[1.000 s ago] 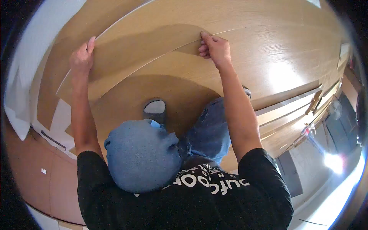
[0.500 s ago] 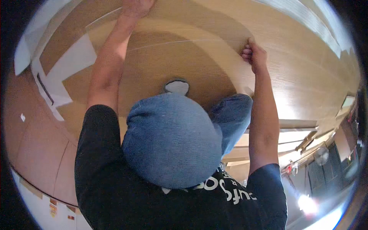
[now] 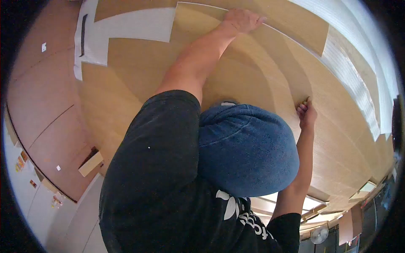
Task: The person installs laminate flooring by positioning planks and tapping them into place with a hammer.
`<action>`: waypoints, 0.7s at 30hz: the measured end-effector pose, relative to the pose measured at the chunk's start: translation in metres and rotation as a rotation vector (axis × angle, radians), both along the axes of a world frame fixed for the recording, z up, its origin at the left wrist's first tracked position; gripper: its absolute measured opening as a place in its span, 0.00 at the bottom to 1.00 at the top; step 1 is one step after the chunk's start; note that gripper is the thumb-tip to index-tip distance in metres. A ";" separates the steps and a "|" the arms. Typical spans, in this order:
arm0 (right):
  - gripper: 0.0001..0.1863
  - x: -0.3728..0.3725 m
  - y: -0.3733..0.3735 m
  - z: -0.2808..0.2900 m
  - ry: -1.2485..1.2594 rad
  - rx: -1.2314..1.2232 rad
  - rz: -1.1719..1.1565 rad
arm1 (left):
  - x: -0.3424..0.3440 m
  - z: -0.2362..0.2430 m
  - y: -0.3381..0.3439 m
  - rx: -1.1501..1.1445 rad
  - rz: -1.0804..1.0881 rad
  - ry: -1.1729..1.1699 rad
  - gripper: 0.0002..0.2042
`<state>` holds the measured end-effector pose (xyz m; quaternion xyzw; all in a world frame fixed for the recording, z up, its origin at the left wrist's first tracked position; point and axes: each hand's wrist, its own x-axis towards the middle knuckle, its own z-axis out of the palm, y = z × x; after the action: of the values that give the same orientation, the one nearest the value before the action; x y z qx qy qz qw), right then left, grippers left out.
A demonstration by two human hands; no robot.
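Note:
A wide light-brown wood-grain floor board (image 3: pixel 253 80) lies in front of me, with a thin pale seam along its far edge. My left hand (image 3: pixel 244 20) rests palm down over that seam, its fingers stretched toward the right. Nearer and to the right, my right hand (image 3: pixel 307 111) is close to the board surface with its fingers curled in. Whether anything sits between those fingers is too small to tell. Beyond the seam lies another wood-grain board (image 3: pixel 291 21). My bent knee in blue jeans (image 3: pixel 249 147) covers part of the near board.
White underlay (image 3: pixel 135 25) shows beside the stepped board ends at far left, with a dark strip (image 3: pixel 83 36) on it. Silvery sheeting (image 3: pixel 350 71) runs along the far right. Reddish-brown flooring (image 3: pixel 42 92) and a small box-like piece (image 3: pixel 90 162) are at left. A fan (image 3: pixel 319 235) stands lower right.
My view has turned, so the boards appear rotated. In the picture, my left hand is farther right, over the seam, and my right hand is lower and slightly right, still curled.

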<state>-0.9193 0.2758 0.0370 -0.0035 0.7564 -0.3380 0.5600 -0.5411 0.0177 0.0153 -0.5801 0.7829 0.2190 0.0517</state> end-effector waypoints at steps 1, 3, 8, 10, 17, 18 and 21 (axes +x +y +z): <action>0.18 -0.007 0.005 0.002 0.016 0.008 -0.007 | -0.010 0.002 0.001 0.002 -0.006 0.018 0.26; 0.18 -0.022 0.008 0.005 0.027 -0.011 -0.029 | -0.028 0.017 -0.006 0.042 -0.062 0.042 0.26; 0.18 0.007 -0.007 0.008 0.072 0.049 0.025 | 0.005 -0.016 0.001 -0.375 -0.027 0.195 0.29; 0.18 0.006 -0.008 0.002 0.027 0.030 0.029 | 0.005 -0.013 0.004 -0.395 0.006 0.212 0.28; 0.18 0.009 -0.004 0.010 -0.023 0.022 -0.075 | 0.001 -0.001 0.005 -0.311 -0.054 0.158 0.22; 0.18 0.014 -0.008 0.006 -0.081 0.010 -0.049 | 0.010 -0.015 0.007 -0.406 -0.034 0.183 0.21; 0.17 -0.016 0.004 -0.004 -0.168 -0.115 -0.054 | -0.009 -0.027 0.002 -0.426 -0.072 0.268 0.18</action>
<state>-0.9356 0.2803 0.0328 0.0132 0.6857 -0.3953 0.6110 -0.5504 0.0196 -0.0122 -0.5154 0.8314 0.1219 -0.1681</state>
